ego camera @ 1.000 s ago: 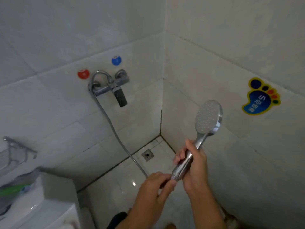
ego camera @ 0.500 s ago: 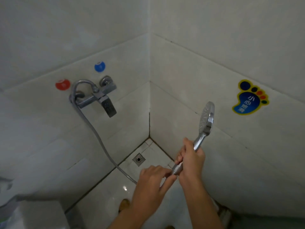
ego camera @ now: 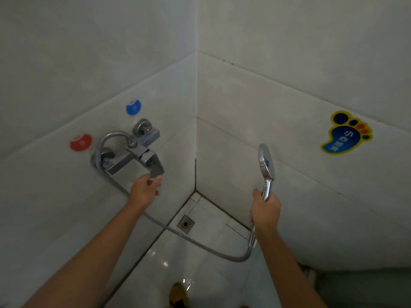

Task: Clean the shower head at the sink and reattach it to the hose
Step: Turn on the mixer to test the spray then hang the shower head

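Tiled shower corner, floor drain at the wall junction, bare floor open around it. Right hand clenched on the handle of the shower head, upright beside the right wall. Hose joined below, sagging to the faucet. Left hand, arm extended, fingertips pinching the lever

A foot-shaped sticker, blue with a yellow border and coloured toes, is sitting on the right-hand wall tile near its right edge, carrying white Chinese characters reading 小心地滑. A red round sticker and a blue round sticker are sitting on the left-hand wall above the tap; their small pale markings are showing too blurred to read.
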`<action>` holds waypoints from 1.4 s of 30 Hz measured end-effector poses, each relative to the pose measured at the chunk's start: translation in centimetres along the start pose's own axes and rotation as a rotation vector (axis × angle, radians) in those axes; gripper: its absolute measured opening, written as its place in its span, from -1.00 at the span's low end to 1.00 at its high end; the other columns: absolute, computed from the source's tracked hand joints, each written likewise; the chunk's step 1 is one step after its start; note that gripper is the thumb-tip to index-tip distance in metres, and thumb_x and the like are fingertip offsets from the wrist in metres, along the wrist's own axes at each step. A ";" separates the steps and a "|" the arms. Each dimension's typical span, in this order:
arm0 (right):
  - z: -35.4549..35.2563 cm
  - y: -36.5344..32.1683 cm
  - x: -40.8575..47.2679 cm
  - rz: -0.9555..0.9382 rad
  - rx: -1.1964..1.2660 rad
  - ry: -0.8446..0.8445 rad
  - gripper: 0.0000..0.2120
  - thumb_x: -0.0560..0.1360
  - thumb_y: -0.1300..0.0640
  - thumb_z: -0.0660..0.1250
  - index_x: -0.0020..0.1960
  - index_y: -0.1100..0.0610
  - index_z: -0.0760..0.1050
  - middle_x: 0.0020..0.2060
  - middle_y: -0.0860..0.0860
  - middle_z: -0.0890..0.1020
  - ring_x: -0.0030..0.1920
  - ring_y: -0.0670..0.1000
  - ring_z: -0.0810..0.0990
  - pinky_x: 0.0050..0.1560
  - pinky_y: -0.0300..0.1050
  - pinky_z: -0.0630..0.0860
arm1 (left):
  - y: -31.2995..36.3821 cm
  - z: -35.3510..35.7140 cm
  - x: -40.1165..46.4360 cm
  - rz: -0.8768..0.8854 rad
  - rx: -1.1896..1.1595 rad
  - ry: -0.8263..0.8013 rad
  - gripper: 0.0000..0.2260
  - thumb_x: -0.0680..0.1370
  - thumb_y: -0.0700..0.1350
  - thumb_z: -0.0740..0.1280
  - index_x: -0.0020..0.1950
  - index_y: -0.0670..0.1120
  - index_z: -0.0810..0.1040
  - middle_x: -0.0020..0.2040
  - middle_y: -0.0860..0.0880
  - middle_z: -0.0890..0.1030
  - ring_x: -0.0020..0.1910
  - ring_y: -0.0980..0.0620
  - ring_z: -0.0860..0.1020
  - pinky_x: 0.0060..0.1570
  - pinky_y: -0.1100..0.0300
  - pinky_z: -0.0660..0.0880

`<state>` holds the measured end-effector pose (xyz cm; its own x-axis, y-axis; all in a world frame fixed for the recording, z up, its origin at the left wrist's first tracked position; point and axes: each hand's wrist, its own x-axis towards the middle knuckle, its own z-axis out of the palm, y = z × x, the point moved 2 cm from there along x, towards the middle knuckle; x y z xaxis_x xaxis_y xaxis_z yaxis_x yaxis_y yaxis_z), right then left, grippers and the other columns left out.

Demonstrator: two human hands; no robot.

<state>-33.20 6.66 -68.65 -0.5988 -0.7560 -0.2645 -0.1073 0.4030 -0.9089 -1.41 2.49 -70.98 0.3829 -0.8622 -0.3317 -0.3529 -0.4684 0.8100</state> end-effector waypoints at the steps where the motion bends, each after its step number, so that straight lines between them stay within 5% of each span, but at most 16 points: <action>1: 0.0 -0.1 0.2 -0.015 -0.030 0.017 -0.73 0.41 0.00 0.32 -0.37 0.08 0.33 -0.46 0.13 0.45 -0.43 0.13 0.46 -0.31 0.25 0.56 | 0.1 0.2 0.5 0.030 -0.008 -0.005 -0.83 0.60 -0.07 0.29 -0.05 -0.15 0.58 -0.06 -0.19 0.66 -0.39 0.01 0.55 -0.34 0.22 0.42; 5: 0.1 -0.5 0.8 -0.063 -0.141 0.028 -0.72 0.46 0.10 0.33 -0.36 0.13 0.32 -0.45 0.13 0.45 -0.42 0.18 0.48 -0.27 0.25 0.58 | -0.9 0.4 1.8 0.088 -0.045 0.043 -0.72 0.60 -0.14 0.28 -0.32 -0.03 0.56 -0.25 -0.18 0.65 -0.43 -0.02 0.52 -0.20 0.09 0.47; 12: 0.6 -1.0 1.6 -0.082 -0.280 0.022 -0.74 0.46 0.14 0.29 -0.36 0.11 0.31 -0.42 0.12 0.48 -0.33 0.31 0.62 -0.26 0.15 0.60 | -1.3 0.8 1.3 0.145 -0.102 0.016 -0.69 0.61 -0.16 0.27 -0.34 -0.08 0.58 -0.36 -0.14 0.61 -0.54 0.20 0.46 -0.29 0.15 0.44; 16: 1.3 -0.3 1.9 -0.074 -0.321 -0.015 -0.78 0.45 0.10 0.28 -0.32 0.12 0.34 -0.39 0.13 0.52 -0.32 0.29 0.63 -0.24 0.17 0.62 | -1.4 0.8 0.7 0.161 -0.141 0.011 -0.71 0.61 -0.14 0.26 -0.30 -0.07 0.60 -0.31 -0.18 0.63 -0.45 0.03 0.47 -0.31 0.15 0.45; 24: 1.7 1.0 2.4 -0.050 -0.415 -0.045 -0.81 0.49 0.08 0.28 -0.12 0.23 0.49 -0.26 0.16 0.61 -0.26 0.21 0.64 -0.19 0.10 0.63 | -0.9 1.1 0.2 0.159 -0.189 0.029 -0.74 0.61 -0.15 0.25 -0.26 -0.04 0.59 -0.32 -0.06 0.62 -0.47 0.09 0.46 -0.39 0.22 0.44; 29: 1.4 1.2 2.7 -0.042 -0.475 -0.062 -0.81 0.55 0.08 0.29 -0.10 0.22 0.44 -0.25 0.09 0.52 -0.24 0.13 0.50 -0.20 -0.09 0.36 | -1.0 1.2 0.4 0.162 -0.183 0.035 -0.77 0.62 -0.13 0.24 -0.19 -0.10 0.61 -0.31 -0.05 0.62 -0.44 0.05 0.47 -0.37 0.20 0.43; 33: 1.8 1.7 2.8 -0.010 -0.328 -0.101 -0.76 0.52 0.04 0.32 -0.21 0.17 0.40 -0.33 0.15 0.56 -0.40 0.16 0.58 -0.35 -0.01 0.55 | -1.0 1.2 0.5 0.154 -0.171 0.043 -0.76 0.61 -0.14 0.25 -0.21 -0.11 0.60 -0.30 -0.08 0.63 -0.47 0.09 0.48 -0.37 0.20 0.44; 37: 1.9 1.9 2.8 0.082 -0.089 -0.178 -0.76 0.54 0.12 0.35 -0.22 0.14 0.34 -0.46 0.11 0.42 -0.62 -0.02 0.37 -0.58 -0.18 0.36 | -1.0 1.4 0.6 0.155 -0.173 0.048 -0.77 0.61 -0.14 0.25 -0.19 -0.14 0.61 -0.31 -0.10 0.62 -0.53 0.18 0.48 -0.38 0.21 0.43; 42: 1.7 2.3 2.9 -0.014 -0.262 -0.080 -0.71 0.53 0.01 0.34 -0.26 0.10 0.35 -0.35 0.12 0.53 -0.37 0.15 0.56 -0.27 0.07 0.60 | -1.1 1.3 0.7 0.156 -0.166 0.041 -0.76 0.61 -0.12 0.25 -0.19 -0.13 0.61 -0.30 -0.08 0.63 -0.44 0.04 0.50 -0.34 0.18 0.46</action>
<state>-33.81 4.52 -72.10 -0.5328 -0.7962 -0.2868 -0.3227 0.5044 -0.8009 -1.88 2.21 -72.75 0.3699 -0.9116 -0.1794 -0.2667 -0.2891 0.9194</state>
